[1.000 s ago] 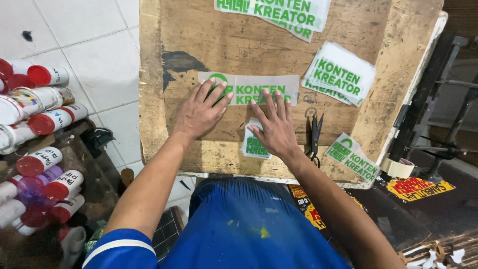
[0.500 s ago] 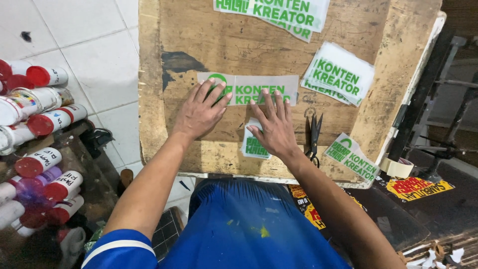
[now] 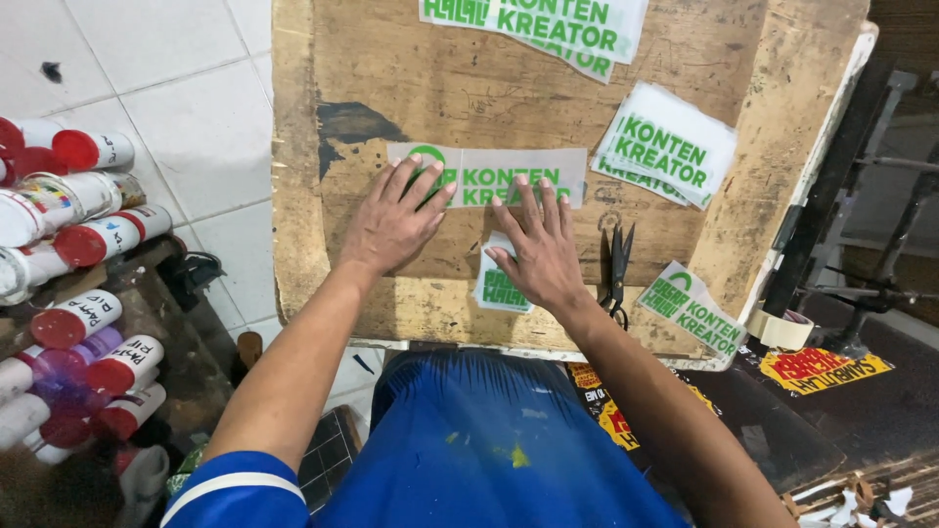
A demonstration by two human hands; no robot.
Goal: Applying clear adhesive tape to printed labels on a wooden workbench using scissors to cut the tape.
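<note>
A long clear film strip with green lettering [image 3: 509, 168] lies flat on a worn wooden board [image 3: 391, 78]. My left hand [image 3: 389, 220] rests palm down on the strip's left end, fingers spread. Just to the right, my right hand [image 3: 538, 249] presses flat on the strip's lower edge and partly covers a small green-printed piece [image 3: 497, 291]. Neither hand grips anything.
More green-printed sheets lie at the board's top [image 3: 548, 29], right [image 3: 670, 147] and lower right [image 3: 690, 308]. Black scissors [image 3: 616, 274] sit right of my right hand, a tape roll [image 3: 780, 328] beyond. Red-capped white bottles [image 3: 83, 244] are stacked at left over white floor tiles.
</note>
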